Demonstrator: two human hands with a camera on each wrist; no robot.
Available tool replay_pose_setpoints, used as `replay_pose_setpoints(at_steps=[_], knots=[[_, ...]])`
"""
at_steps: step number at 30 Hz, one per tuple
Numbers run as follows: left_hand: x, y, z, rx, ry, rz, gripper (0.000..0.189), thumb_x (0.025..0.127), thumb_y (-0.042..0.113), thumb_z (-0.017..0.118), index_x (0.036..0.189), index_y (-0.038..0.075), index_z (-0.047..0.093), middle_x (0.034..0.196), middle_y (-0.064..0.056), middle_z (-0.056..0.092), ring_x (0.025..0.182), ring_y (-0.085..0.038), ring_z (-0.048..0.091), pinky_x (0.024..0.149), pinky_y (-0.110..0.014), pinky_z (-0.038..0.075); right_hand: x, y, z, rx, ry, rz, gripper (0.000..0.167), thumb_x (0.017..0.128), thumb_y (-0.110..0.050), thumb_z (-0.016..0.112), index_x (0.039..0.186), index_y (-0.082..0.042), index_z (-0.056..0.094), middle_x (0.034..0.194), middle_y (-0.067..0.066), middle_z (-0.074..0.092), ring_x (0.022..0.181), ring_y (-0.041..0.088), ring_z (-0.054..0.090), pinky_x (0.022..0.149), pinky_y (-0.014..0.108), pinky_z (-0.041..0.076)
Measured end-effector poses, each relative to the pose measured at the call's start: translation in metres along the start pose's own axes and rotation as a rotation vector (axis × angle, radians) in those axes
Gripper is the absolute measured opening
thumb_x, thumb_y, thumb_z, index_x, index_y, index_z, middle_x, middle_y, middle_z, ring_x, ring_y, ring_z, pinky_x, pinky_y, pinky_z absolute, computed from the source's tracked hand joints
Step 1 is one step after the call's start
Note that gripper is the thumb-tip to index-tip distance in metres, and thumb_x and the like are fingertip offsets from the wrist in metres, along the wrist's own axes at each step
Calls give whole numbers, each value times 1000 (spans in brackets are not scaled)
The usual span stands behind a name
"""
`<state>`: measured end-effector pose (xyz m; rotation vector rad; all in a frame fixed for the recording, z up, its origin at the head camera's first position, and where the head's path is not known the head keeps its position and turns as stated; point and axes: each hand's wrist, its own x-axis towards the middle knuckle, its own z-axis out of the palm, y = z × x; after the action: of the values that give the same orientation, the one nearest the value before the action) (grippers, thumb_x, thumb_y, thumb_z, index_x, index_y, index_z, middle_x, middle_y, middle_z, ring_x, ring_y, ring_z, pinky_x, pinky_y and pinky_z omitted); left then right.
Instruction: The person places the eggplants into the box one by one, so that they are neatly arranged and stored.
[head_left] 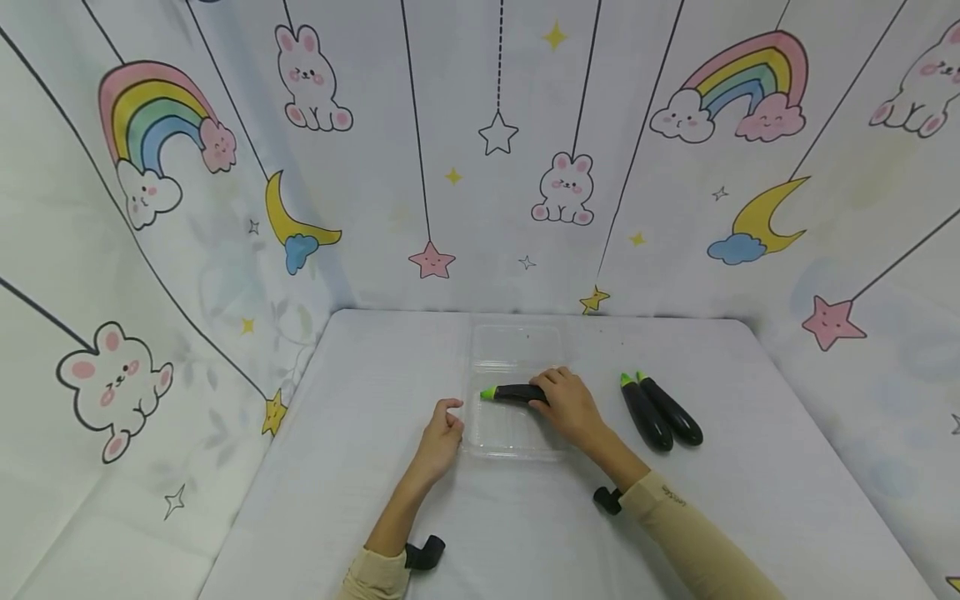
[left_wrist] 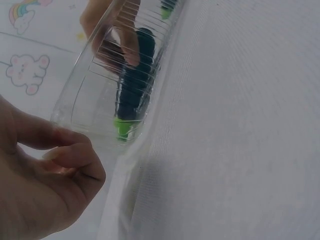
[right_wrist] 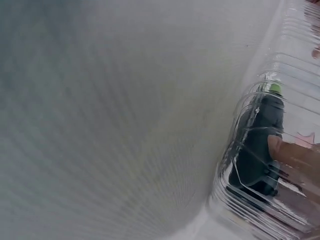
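Observation:
A clear plastic box (head_left: 517, 446) with a ribbed wall lies open on the white table, its lid part (head_left: 517, 343) spread toward the back. Inside the near half, my right hand (head_left: 566, 404) grips a dark toy eggplant (head_left: 517, 393) by its thick end. The eggplant's green tip (left_wrist: 122, 128) points left, toward the box's left wall. At that left rim my left hand (left_wrist: 55, 175) holds the box edge between thumb and forefinger. Through the clear wall in the right wrist view, a finger (right_wrist: 295, 155) lies across the eggplant (right_wrist: 257, 140).
To the right of the box, two more dark eggplants (head_left: 647, 412) (head_left: 671, 410) lie side by side, green tips toward the back. A white curtain (head_left: 465, 208) printed with rabbits, rainbows and stars rises along the table's back and sides.

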<state>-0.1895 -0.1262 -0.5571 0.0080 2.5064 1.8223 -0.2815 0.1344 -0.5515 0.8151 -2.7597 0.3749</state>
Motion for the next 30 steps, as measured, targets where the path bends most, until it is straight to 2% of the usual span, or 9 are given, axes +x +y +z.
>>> replay_pose_setpoints(at_steps=[11, 22, 30], knots=[[1, -2, 0, -8, -9, -7, 38, 107, 2, 43, 144, -3, 42, 99, -17, 55, 76, -17, 50, 63, -25, 41, -1, -1, 1, 6, 30, 12, 42, 90, -25, 84, 125, -7, 71, 120, 9, 69, 114, 29, 60, 101, 44, 49], [0, -3, 1, -20, -12, -7, 38, 107, 3, 43, 145, -3, 42, 102, -22, 56, 76, -18, 51, 63, -25, 42, -5, -2, 0, 28, 36, 8, 43, 88, -26, 86, 124, -8, 72, 121, 9, 69, 114, 29, 60, 100, 44, 50], [2, -4, 1, -21, -5, -10, 38, 107, 4, 43, 145, -1, 43, 98, -15, 55, 76, -17, 51, 63, -24, 41, -9, -3, 0, 67, 51, 3, 43, 88, -28, 87, 123, -9, 72, 120, 7, 68, 112, 28, 60, 98, 45, 50]])
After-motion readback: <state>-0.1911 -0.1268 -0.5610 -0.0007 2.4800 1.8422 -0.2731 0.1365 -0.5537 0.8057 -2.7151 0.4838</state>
